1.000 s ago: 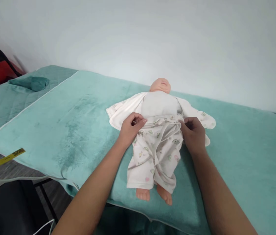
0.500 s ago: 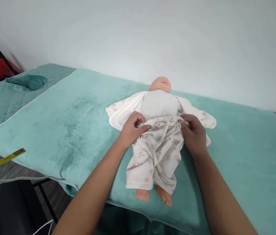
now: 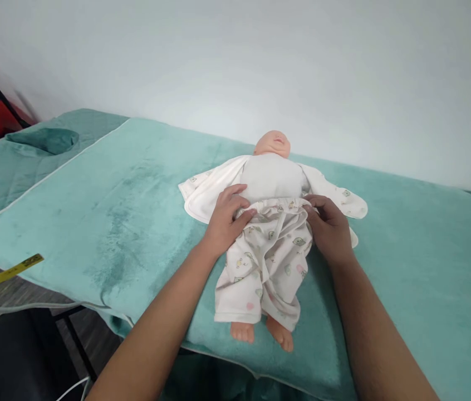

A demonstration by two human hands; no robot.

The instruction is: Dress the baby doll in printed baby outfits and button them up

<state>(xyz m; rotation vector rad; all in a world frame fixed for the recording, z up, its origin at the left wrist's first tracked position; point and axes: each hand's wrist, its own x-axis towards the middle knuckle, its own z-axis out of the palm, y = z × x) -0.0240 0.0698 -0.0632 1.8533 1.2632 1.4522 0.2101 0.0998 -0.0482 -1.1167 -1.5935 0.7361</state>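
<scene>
A baby doll (image 3: 275, 175) lies on its back, its head toward the wall and its bare feet toward me. It wears patterned baby pants (image 3: 260, 267) pulled up to the belly, their gathered waistband across it. An open white baby jacket (image 3: 208, 192) spreads out under its torso, with the sleeves to either side. My left hand (image 3: 227, 220) rests at the waistband's left end, fingers apart and thumb lying along the cloth. At the waistband's right end, my right hand (image 3: 328, 225) is closed with thumb and fingers pinching the fabric.
A teal plush cover (image 3: 72, 206) lies over the bed beneath the doll, with a padded face-hole (image 3: 43, 140) at far left. The white wall (image 3: 235, 67) runs behind. A yellow strip (image 3: 5, 274) and a black chair (image 3: 14, 356) are at lower left.
My left hand has loosened from its pinch at the waistband, and its fingers have spread upward. My right hand keeps its grip; the doll and clothes look almost the same.
</scene>
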